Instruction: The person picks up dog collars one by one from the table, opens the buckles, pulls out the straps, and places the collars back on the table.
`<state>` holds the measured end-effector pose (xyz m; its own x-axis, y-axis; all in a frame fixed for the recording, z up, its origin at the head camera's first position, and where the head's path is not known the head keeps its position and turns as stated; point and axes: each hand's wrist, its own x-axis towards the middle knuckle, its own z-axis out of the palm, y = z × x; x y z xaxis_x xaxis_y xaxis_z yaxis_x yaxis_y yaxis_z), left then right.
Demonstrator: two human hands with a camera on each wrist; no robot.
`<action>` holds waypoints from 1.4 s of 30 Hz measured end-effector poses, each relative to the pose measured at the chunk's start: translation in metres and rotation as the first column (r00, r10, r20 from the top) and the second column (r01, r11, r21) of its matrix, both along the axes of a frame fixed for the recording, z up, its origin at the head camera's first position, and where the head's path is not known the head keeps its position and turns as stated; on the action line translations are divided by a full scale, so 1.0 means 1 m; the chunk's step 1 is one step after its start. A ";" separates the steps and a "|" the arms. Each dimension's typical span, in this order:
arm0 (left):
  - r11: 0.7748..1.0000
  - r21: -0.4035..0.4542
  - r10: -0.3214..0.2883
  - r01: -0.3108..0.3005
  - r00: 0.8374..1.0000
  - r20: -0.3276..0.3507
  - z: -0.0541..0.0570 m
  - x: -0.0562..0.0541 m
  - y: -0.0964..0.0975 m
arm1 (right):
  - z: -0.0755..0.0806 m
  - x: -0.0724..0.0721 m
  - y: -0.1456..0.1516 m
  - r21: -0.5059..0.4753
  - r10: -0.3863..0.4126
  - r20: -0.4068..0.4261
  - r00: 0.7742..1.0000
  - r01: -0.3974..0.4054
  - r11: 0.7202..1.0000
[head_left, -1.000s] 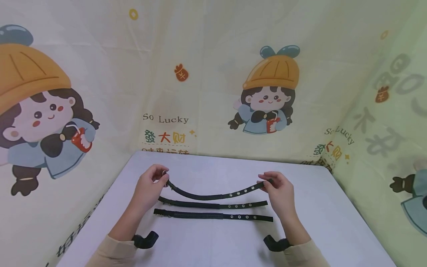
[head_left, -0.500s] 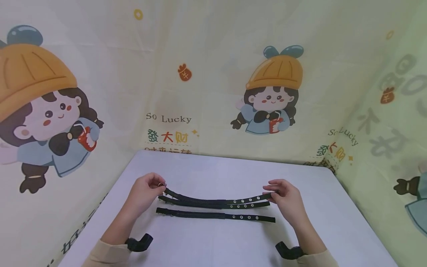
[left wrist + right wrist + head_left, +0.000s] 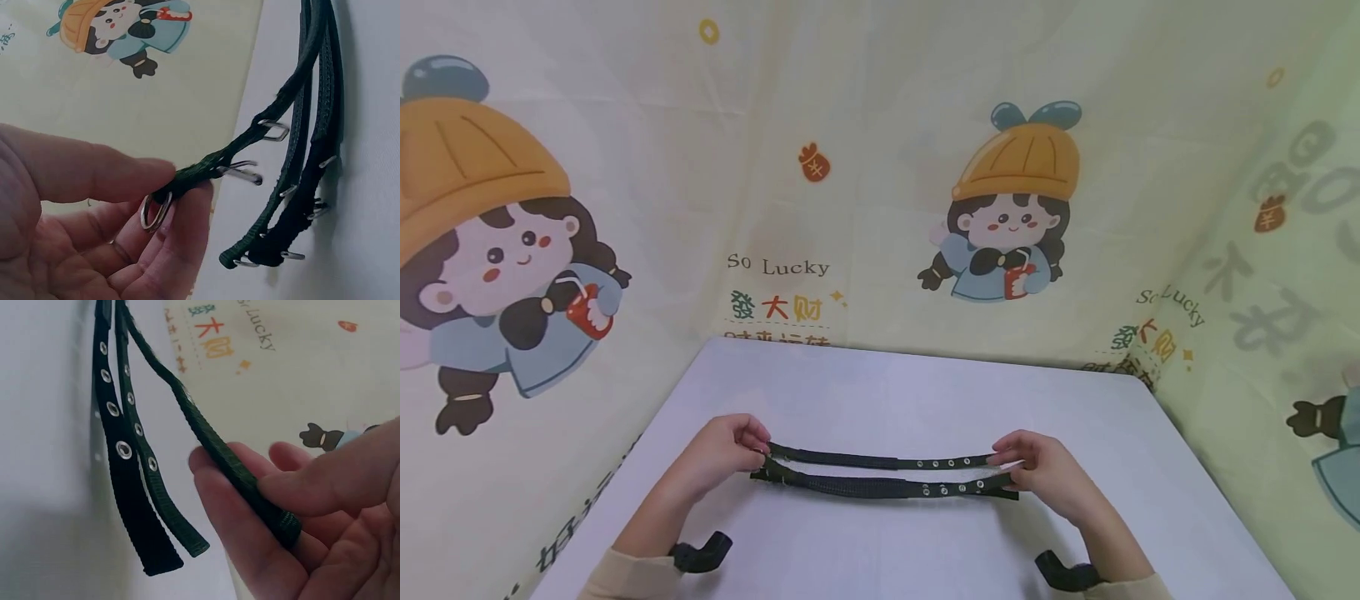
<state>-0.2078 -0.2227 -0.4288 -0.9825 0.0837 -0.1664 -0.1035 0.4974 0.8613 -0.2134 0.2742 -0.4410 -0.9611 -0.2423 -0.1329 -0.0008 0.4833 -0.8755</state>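
A dark collar (image 3: 857,486) with a buckle, a metal ring and a row of eyelets is stretched between both hands. My left hand (image 3: 724,454) pinches its buckle end between thumb and fingers. The right hand (image 3: 1047,471) pinches the eyelet end. In the left wrist view the held collar (image 3: 203,169) looks dark green, its D-ring hanging by the fingers. Two more collars lie on the table beneath: one black (image 3: 134,500), one dark green (image 3: 178,515). In the head view the held collar sags and overlaps the nearer one, while the farther collar (image 3: 842,459) lies behind.
All of this is over a white table (image 3: 880,550). A printed cloth (image 3: 872,250) hangs behind and along both sides. Black curved pieces (image 3: 702,553) stick out at the sleeve cuffs on both wrists.
Both hands have come down and nearer with the held collar, from behind the two lying collars, across the farther one, to above the nearer one. The pinch at each end stays.
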 end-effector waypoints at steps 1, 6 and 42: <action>1.000 0.002 -0.007 0.007 1.000 0.016 -0.001 0.000 -0.001 | -0.001 0.001 0.002 -0.003 0.029 0.012 1.000 -0.029 1.000; 1.000 -0.007 -0.027 0.028 0.996 0.084 -0.007 0.001 -0.004 | -0.005 0.002 0.007 -0.017 0.137 0.048 0.989 -0.137 0.990; 1.000 0.017 -0.002 0.000 0.991 0.132 -0.018 0.000 -0.035 | -0.006 0.003 0.023 0.018 0.034 0.145 0.989 -0.037 0.999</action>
<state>-0.2075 -0.2575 -0.4466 -0.9520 0.0884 -0.2930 -0.2163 0.4828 0.8486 -0.2102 0.2976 -0.4467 -0.9221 -0.2719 -0.2754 0.1077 0.5034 -0.8573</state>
